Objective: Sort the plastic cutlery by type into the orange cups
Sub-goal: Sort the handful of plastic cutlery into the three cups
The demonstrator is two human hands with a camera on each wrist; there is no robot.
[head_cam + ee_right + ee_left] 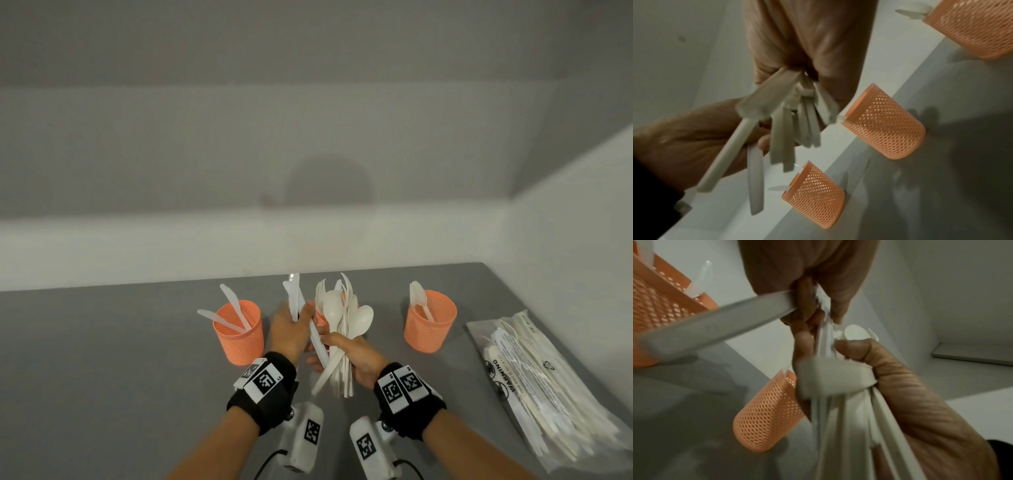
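left hand [291, 329]: centre of the head view, fingers curled round white knives [294, 298], blades up.
right hand [356, 356]: just beside the left, gripping a bundle [342, 329] of spoons and forks above the tabletop [102, 377].
left cup [238, 332]: centre left, holds two knives.
middle cup [322, 318]: mostly hidden behind the hands.
right cup [430, 325]: centre right, holds spoons.
bag [548, 387]: lower right, flat on the tabletop, more cutlery inside.

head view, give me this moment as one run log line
left hand: holds knives | right hand: grips mixed cutlery bundle | left cup: knives | right cup: spoons | middle cup: mostly hidden
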